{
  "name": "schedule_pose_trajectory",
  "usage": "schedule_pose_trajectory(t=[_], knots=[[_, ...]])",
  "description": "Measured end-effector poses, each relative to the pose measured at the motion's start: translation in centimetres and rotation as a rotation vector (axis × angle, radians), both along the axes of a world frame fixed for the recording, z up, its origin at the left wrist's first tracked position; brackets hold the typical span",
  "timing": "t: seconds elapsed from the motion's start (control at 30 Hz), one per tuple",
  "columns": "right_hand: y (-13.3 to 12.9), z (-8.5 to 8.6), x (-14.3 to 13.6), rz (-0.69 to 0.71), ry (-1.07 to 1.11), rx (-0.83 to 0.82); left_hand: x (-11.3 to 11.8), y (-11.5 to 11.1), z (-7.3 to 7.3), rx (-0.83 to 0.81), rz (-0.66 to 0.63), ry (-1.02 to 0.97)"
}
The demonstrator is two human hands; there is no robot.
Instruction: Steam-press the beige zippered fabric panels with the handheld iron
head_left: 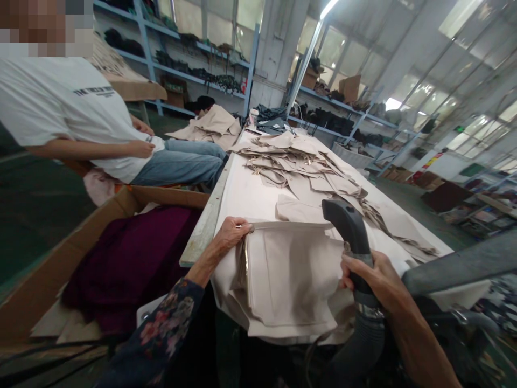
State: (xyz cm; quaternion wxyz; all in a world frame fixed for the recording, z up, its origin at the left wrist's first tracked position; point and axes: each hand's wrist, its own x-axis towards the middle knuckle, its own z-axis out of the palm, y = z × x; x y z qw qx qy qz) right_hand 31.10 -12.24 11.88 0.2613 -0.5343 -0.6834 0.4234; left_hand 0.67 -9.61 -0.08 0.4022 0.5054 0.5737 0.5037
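My left hand (232, 231) pinches the upper left corner of a beige fabric piece (297, 269), which hangs over the near end of the table with more layers beneath it. In my right hand (371, 275) is the black curved handle of a vacuum hose (351, 229). Its open end points left, over the top edge of the fabric. A ribbed hose runs down from the handle past my wrist. Farther up the white tabletop (244, 194) lies a loose heap of beige cut pieces (299, 156).
To the left, a cardboard box (44, 280) holds dark purple cloth (133, 258). A person in a white shirt (81, 113) sits beside the table. A grey metal bar (464, 264) juts in at the right. Shelves (197, 48) with cloth line the back.
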Motion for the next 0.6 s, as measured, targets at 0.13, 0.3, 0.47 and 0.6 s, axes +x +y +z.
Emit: schedule_pose_trajectory(t=[0.13, 0.3, 0.47, 0.6], knots=[[-2.3, -0.3, -1.1, 0.073, -0.062, -0.067, 0.4, -0.1, 0.1, 0.069, 0.011, -0.039], [-4.2, -2.7, -3.9, 0.249, -0.043, -0.223, 1.0, -0.4, 0.8, 0.102, -0.004, -0.111], [-3.2, -4.0, -5.9, 0.289, 0.003, -0.198, 1.9, -1.6, 1.1, 0.086, -0.025, -0.101], [-1.7, -3.4, -5.4, 0.169, 0.061, -0.044, 1.9, -2.3, 0.9, 0.082, 0.062, -0.164]])
